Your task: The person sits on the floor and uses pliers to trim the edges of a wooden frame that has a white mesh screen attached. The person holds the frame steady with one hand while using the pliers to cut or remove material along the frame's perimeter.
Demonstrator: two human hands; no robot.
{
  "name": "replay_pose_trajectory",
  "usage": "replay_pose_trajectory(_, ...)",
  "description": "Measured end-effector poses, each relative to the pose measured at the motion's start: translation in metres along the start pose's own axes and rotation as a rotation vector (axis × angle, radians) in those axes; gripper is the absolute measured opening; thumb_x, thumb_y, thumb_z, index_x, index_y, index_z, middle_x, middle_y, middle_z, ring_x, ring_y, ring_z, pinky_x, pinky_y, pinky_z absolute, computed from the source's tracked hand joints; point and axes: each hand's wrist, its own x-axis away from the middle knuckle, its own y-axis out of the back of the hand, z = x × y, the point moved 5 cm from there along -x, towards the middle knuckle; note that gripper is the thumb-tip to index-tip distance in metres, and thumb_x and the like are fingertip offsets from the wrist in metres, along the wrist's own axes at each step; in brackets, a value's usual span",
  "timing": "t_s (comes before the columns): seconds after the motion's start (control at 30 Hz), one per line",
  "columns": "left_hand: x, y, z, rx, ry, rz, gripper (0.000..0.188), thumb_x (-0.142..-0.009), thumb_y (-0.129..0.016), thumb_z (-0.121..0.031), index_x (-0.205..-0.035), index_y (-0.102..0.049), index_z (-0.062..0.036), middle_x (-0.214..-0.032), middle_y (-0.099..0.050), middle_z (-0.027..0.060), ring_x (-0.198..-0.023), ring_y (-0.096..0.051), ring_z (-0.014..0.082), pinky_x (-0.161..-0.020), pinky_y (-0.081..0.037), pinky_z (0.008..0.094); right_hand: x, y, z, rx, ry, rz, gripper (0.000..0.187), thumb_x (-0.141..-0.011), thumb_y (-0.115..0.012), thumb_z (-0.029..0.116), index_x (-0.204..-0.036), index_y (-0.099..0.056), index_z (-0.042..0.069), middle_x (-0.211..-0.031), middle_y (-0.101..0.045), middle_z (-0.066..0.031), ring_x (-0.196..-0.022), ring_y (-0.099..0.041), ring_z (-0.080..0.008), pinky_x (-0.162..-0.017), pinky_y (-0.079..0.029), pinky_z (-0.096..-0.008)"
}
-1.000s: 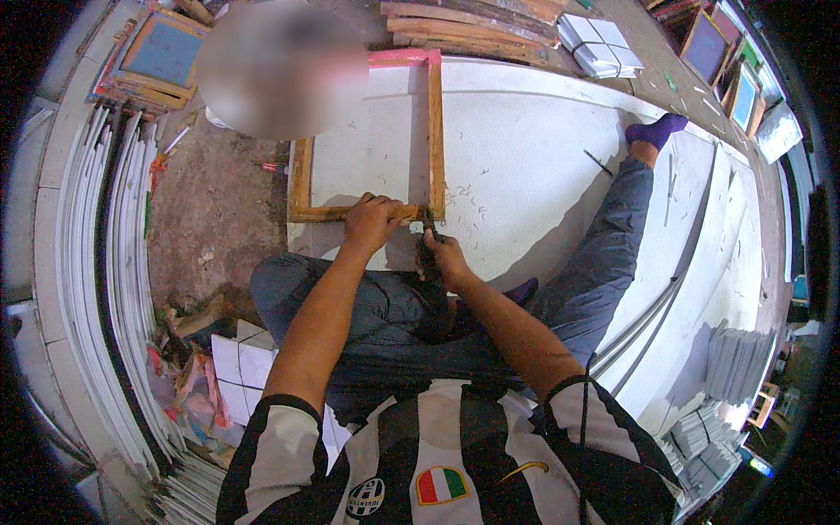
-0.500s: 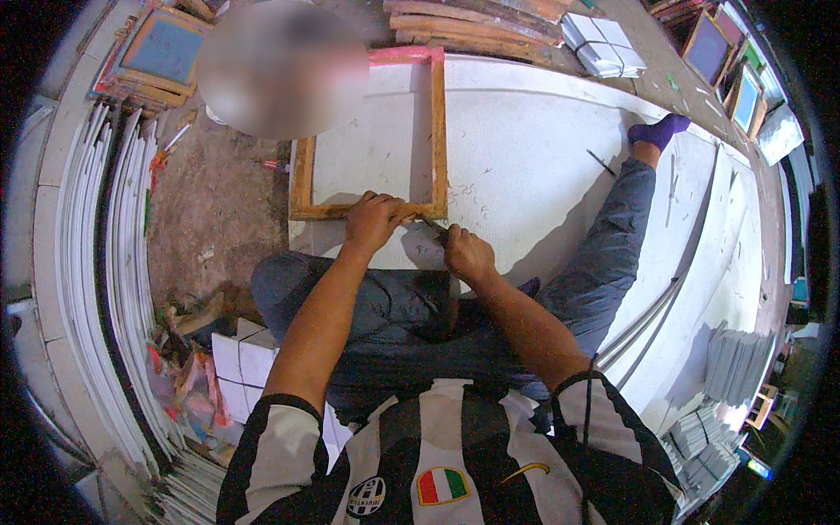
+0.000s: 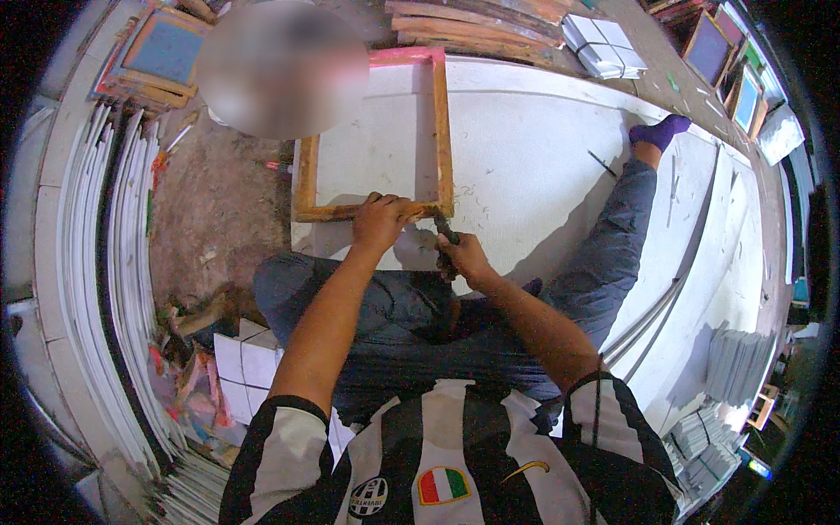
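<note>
A rectangular wooden frame (image 3: pixel 444 131), pink along its far bar, lies in front of me with its near edge close to my legs. My left hand (image 3: pixel 378 222) is closed over the near bar, a little left of the right corner. Gripped in my right hand (image 3: pixel 467 259) is a dark hand tool that looks like a pair of pliers (image 3: pixel 444 229). Its tip meets the near bar beside that corner. My fingers hide part of its handles, and what the tip bites on is too small to tell.
A white sheet (image 3: pixel 516 140) with small scraps lies under the frame. My outstretched leg (image 3: pixel 604 232) crosses it on the right. Long white strips (image 3: pixel 87 262) stand stacked at left. Wooden slats (image 3: pixel 472 24) and a tied white bundle (image 3: pixel 604 45) lie at the far side.
The frame has shifted slightly right, my left hand with it. My right hand has turned and moved a little right and down, showing more of the pliers-like tool.
</note>
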Motion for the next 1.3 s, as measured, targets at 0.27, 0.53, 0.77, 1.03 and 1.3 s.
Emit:
replay_pose_trajectory(0.27, -0.004, -0.015, 0.005, -0.024, 0.000, 0.070, 0.034, -0.082, -0.075, -0.025, -0.114, -0.073, -0.0169, -0.110, -0.071, 0.0050, -0.104, -0.061, 0.0311, -0.091, -0.053, 0.0428, -0.011, -0.017, -0.012, -0.557, -0.174, 0.274, 0.055, -0.102, -0.047, 0.052, -0.123, -0.057, 0.002, -0.105, -0.069, -0.0161, -0.093, -0.070, -0.0273, -0.079, -0.056, -0.0403)
replay_pose_trajectory(0.53, 0.000, -0.006, 0.003, 0.013, -0.001, 0.002, 0.026, -0.082, -0.074, -0.024, -0.107, -0.074, -0.0164, -0.107, -0.072, 0.0038, -0.101, -0.062, 0.0308, -0.088, -0.054, 0.0430, -0.024, -0.014, -0.036, -0.585, -0.263, 0.203, 0.051, -0.099, -0.055, 0.052, -0.118, -0.058, 0.005, -0.102, -0.070, -0.0151, -0.090, -0.070, -0.0312, -0.071, -0.052, -0.0415)
replay_pose_trajectory(0.77, 0.001, 0.002, -0.004, -0.030, 0.012, 0.026, 0.025, -0.083, -0.073, -0.025, -0.106, -0.075, -0.0171, -0.104, -0.072, 0.0035, -0.101, -0.063, 0.0305, -0.088, -0.054, 0.0433, 0.000, 0.000, 0.011, 0.886, 0.118, -0.321, 0.042, -0.099, -0.058, 0.041, -0.097, -0.061, -0.001, -0.081, -0.067, -0.0254, -0.083, -0.065, -0.0492, -0.070, -0.051, -0.0519)
replay_pose_trajectory(1.03, -0.004, -0.016, 0.009, -0.022, -0.012, 0.026, 0.028, -0.082, -0.073, -0.026, -0.108, -0.076, -0.0170, -0.104, -0.072, 0.0031, -0.102, -0.062, 0.0295, -0.088, -0.054, 0.0419, -0.005, 0.003, 0.002, 0.283, -0.121, 0.039, 0.053, -0.101, -0.055, 0.048, -0.117, -0.058, -0.002, -0.097, -0.069, -0.0161, -0.086, -0.070, -0.0310, -0.070, -0.057, -0.0437)
replay_pose_trajectory(1.3, -0.004, -0.007, 0.003, -0.047, 0.005, 0.071, 0.025, -0.083, -0.072, -0.024, -0.106, -0.076, -0.0182, -0.106, -0.073, 0.0031, -0.099, -0.063, 0.0299, -0.086, -0.055, 0.0418, -0.010, -0.009, 0.009, -0.400, -0.209, 0.210, 0.054, -0.101, -0.054, 0.049, -0.124, -0.058, 0.000, -0.106, -0.066, -0.0140, -0.089, -0.068, -0.0277, -0.080, -0.060, -0.0432)
